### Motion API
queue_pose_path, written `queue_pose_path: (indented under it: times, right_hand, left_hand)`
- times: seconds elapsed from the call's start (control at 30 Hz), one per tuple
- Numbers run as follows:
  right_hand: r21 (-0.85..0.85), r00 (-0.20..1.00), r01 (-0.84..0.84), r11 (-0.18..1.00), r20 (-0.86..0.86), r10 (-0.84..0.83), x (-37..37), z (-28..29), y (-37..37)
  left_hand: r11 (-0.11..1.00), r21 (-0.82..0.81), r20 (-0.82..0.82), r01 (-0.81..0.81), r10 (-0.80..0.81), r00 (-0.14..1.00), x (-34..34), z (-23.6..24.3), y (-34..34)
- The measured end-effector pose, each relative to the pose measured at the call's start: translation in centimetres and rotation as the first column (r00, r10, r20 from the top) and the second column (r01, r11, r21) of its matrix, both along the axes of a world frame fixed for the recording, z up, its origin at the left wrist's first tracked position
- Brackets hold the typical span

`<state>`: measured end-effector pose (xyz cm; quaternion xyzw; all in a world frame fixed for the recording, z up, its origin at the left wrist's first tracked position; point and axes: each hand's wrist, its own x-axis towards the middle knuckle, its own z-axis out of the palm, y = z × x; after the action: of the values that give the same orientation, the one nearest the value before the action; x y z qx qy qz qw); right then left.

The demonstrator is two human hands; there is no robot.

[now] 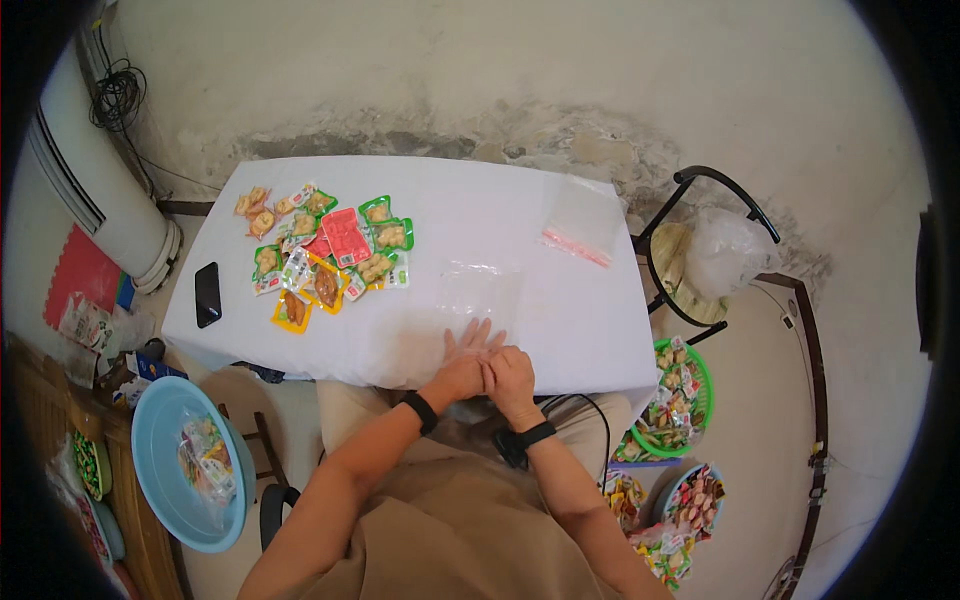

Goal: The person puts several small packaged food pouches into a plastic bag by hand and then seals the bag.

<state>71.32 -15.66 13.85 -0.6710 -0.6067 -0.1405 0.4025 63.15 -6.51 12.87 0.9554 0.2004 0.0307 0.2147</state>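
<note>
My left hand [464, 354] rests at the table's front edge, fingers spread, just below a clear plastic bag [478, 290] lying flat on the white tablecloth [500, 210]. My right hand [508, 375] is bent against the side of my left hand, fingers closed; what they hold, if anything, is hard to make out. Left of them lies a loose pile of small snack packets in green, yellow and white [325, 280], with a red packet [345, 237] among them. At the back right is a stack of clear bags with red tops [580, 225].
A black phone [208, 295] lies at the table's left. A blue basin [155, 465] holding bagged packets stands at lower left. A chair [720, 174] bearing plastic bags is at right. A green basket [705, 400] and other full containers [690, 500] sit at lower right.
</note>
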Motion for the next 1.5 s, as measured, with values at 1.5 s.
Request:
queue_pose_path:
  times: [1.5]
  right_hand:
    - [-0.098, 0.979, 0.197, 0.975, -0.035, -0.202, 2.8, -0.1, -1.4]
  left_hand:
    - [0.974, -0.226, 0.083, -0.018, 0.038, 0.996, 1.5, -0.9, -2.2]
